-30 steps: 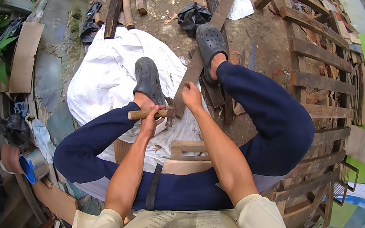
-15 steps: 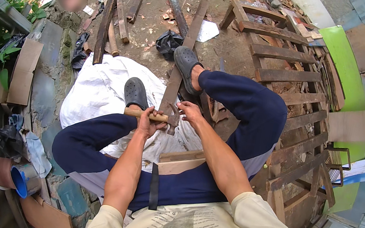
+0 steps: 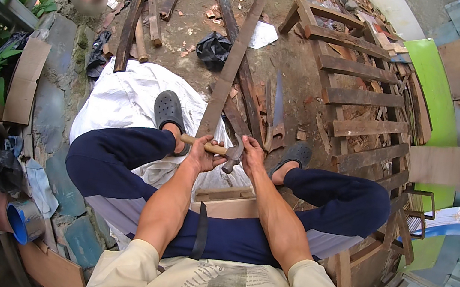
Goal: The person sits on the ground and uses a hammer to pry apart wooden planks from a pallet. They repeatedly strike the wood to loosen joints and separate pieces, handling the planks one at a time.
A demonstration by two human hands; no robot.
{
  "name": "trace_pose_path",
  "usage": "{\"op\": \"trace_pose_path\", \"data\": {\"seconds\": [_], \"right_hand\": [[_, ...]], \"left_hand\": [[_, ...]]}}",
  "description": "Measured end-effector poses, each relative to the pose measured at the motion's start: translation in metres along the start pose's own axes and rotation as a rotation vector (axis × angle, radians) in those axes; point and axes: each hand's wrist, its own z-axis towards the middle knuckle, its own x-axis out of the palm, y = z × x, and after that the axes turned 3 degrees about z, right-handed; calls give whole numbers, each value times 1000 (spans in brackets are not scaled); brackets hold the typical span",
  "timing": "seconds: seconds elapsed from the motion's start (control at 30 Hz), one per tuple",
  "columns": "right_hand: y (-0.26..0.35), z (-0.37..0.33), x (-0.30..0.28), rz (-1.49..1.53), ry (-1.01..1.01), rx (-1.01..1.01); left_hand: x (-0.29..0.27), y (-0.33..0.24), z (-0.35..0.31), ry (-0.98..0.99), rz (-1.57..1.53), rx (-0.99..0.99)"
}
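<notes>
My left hand (image 3: 203, 155) is closed round the wooden handle of a claw hammer (image 3: 233, 154), whose metal head points to the right. Just beside that head is my right hand (image 3: 252, 156), its fingers curled together at the claw; whatever they may pinch is too small to make out. A long brown plank (image 3: 232, 68) runs away from me, its near end beside my left hand. Under my left foot a white sack (image 3: 122, 95) lies spread on the ground. Below my hands, a short pale wood piece (image 3: 225, 206) lies across in front of my lap.
A handsaw (image 3: 279, 106) lies beyond my right foot. To the right stands a slatted wooden frame (image 3: 359, 98). A black plastic bag (image 3: 213, 51) and loose timber (image 3: 133, 24) lie ahead. A low block wall (image 3: 56, 108) with a blue bucket (image 3: 25, 223) is at left.
My right foot has moved off the plank to the ground on the right, and the handsaw now shows. Both hands have shifted right with the hammer, and the right hand is closer to its head.
</notes>
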Motion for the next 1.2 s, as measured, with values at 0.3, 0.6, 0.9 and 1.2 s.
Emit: {"op": "trace_pose_path", "data": {"seconds": [0.3,0.6,0.9,1.2], "right_hand": [[70,62,-40,-262,-367,-51],[178,43,-17,-778,-117,367],[222,-6,8,-742,140,717],[129,9,-44,-450,134,799]], "left_hand": [[36,-9,28,-119,188,-101],[110,0,86,-336,1025,135],[158,27,115,-74,2218,384],[97,41,108,110,2320,542]]}}
